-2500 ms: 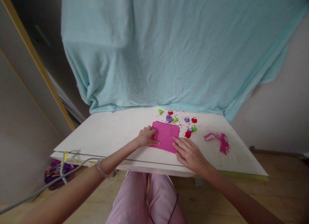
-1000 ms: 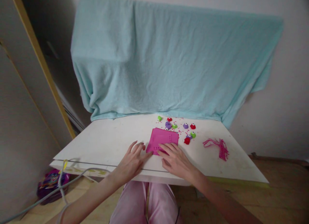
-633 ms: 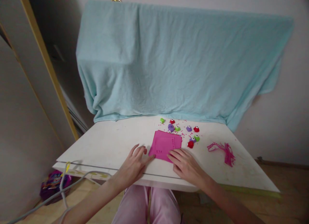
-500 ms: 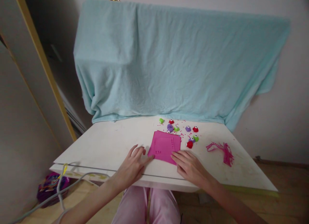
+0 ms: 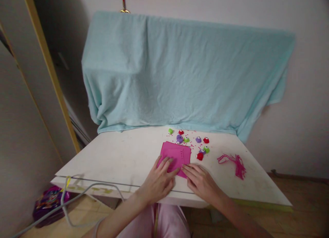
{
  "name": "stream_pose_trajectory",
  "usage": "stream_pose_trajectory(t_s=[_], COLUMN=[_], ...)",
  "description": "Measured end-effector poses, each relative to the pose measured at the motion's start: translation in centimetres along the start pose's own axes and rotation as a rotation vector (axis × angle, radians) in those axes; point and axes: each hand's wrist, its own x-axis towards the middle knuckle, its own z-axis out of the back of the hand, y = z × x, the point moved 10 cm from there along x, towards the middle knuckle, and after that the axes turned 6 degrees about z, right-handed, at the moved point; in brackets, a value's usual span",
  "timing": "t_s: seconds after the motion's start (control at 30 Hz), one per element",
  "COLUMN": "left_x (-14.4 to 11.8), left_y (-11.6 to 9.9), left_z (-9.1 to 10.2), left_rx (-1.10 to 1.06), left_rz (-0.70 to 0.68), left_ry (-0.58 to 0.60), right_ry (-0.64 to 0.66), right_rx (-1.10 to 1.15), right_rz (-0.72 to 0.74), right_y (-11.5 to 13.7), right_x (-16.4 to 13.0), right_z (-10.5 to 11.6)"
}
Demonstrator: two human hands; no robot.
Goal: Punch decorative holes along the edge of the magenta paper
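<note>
Since the earlier frames, the left hand (image 5: 157, 180) has slid from bare table (image 5: 113, 155) onto the pink sheet (image 5: 177, 155). Both hands lie flat, fingers extended, gripping nothing. Right hand (image 5: 202, 182) touches the near edge; sheet lies directly ahead.

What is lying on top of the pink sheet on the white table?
Both hands rest on the near part of the pink sheet: the left hand and the right hand, fingers flat. Its far part is bare. The part under the fingers is covered.
</note>
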Motion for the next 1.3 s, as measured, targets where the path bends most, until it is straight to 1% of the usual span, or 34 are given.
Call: stream_pose_trajectory(t_s=[0.07,0.13,0.27,0.47,0.57,0.67,0.77,0.83,0.9,0.93,1.0,1.03,1.07,1.1,1.17,1.23,1.3], left_x=[0.1,-0.1,-1.3,-3.6,-4.4,-4.9,-5.2,-5.0,-4.2,-3.6,-1.9,-1.0,-0.1,0.7,2.0,2.6,2.8], left_y=[-0.1,0.3,1.6,4.2,4.8,5.0,5.0,5.2,6.0,6.8,8.7,9.7,10.6,11.5,12.7,13.4,13.8], left_z=[-0.5,-0.6,-0.2,0.4,0.7,0.6,0.9,1.2,1.5,1.3,0.6,-0.2,-1.3,-2.5,-4.5,-6.0,-7.1], left_rx=[0.012,0.037,0.098,0.166,0.176,0.176,0.165,0.134,0.069,0.022,-0.095,-0.160,-0.222,-0.272,-0.360,-0.481,-0.604], left_rz=[0.003,0.011,0.008,0.045,0.063,0.089,0.145,0.204,0.292,0.347,0.445,0.478,0.507,0.526,0.519,0.506,0.498], left_ry=[-0.003,-0.010,-0.017,0.014,0.003,-0.010,-0.048,-0.086,-0.120,-0.125,-0.135,-0.111,-0.072,-0.023,0.075,0.159,0.249], right_ry=[0.003,0.000,-0.012,-0.014,-0.020,-0.022,-0.032,-0.061,-0.110,-0.139,-0.165,-0.159,-0.123,-0.062,0.085,0.178,0.227], right_rx=[0.004,0.008,0.026,0.044,0.044,0.050,0.083,0.122,0.174,0.205,0.283,0.323,0.368,0.417,0.471,0.482,0.493], right_rz=[-0.009,-0.010,-0.004,0.008,0.011,0.018,-0.007,-0.053,-0.110,-0.138,-0.170,-0.176,-0.177,-0.169,-0.131,-0.118,-0.157], right_y=[0.0,0.1,0.2,0.2,0.2,0.3,0.2,-0.2,-0.7,-1.0,-1.4,-1.6,-1.8,-1.8,-1.6,-1.7,-2.2], right_x=[0.0,0.0,0.0,0.0,0.0,-0.1,0.1,0.7,1.7,2.5,4.3,5.3,6.4,7.3,8.7,9.4,9.5], right_z=[0.1,0.2,0.4,0.5,0.4,0.4,0.6,1.0,1.4,1.6,1.5,1.2,0.5,-0.4,-2.4,-3.9,-5.0])
